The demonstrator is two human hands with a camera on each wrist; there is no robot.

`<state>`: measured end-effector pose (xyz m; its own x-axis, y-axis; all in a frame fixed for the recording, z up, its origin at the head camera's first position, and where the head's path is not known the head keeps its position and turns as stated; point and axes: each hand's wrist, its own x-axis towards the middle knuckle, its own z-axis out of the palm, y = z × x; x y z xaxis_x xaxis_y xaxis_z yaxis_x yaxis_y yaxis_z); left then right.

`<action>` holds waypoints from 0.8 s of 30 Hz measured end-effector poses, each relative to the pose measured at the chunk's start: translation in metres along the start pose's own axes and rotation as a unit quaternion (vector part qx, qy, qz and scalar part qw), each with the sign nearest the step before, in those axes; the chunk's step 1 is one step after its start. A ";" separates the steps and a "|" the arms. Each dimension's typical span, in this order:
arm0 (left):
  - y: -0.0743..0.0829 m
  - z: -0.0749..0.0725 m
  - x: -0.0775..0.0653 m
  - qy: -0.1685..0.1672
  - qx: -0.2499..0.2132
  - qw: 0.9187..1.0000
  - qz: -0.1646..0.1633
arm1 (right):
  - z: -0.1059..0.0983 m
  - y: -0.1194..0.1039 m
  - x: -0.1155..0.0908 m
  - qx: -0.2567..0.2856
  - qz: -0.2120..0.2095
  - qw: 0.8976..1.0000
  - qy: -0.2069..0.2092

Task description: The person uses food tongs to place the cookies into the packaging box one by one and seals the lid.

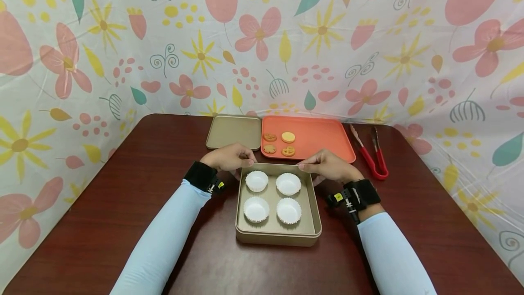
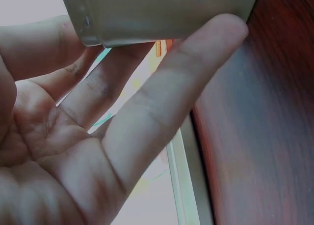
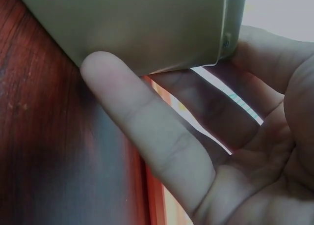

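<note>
Gold tin (image 1: 278,239) sits front and centre at the near middle of the dark counter (image 1: 213,261), and I have both hands on it! The left hand (image 1: 230,157) is grasping the far left corner, thumb up at the rim, fingers against the outer wall; the right hand (image 1: 332,167) mirrors it, grasping the far right corner. Inside, four white paper cups (image 1: 289,184) stand two by two. Over to my wrist views: on each side, a fingertip presses the metal wall. Beyond the hands, a flat gold tray (image 1: 234,132) lies just beside an orange tray (image 1: 317,138), where I count four cookies (image 1: 288,137) grouped at its left. Red-handled tongs (image 1: 383,165) lie spread to its right.
</note>
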<state>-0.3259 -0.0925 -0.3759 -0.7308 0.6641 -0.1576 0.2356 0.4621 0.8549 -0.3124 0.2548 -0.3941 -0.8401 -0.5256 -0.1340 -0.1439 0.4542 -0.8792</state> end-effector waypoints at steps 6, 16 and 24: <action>0.001 0.000 0.000 -0.002 0.000 1.000 0.000 | 0.000 0.000 -0.001 0.004 0.000 1.000 0.003; 0.003 0.000 0.000 -0.007 0.007 1.000 0.003 | -0.001 0.001 0.000 0.003 0.003 1.000 0.002; 0.002 -0.001 -0.003 -0.009 -0.002 1.000 -0.002 | -0.003 -0.001 -0.001 -0.011 0.000 1.000 -0.011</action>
<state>-0.3232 -0.0940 -0.3731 -0.7200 0.6726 -0.1707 0.2295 0.4629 0.8562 -0.3129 0.2573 -0.3917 -0.8281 -0.5414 -0.1454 -0.1549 0.4703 -0.8688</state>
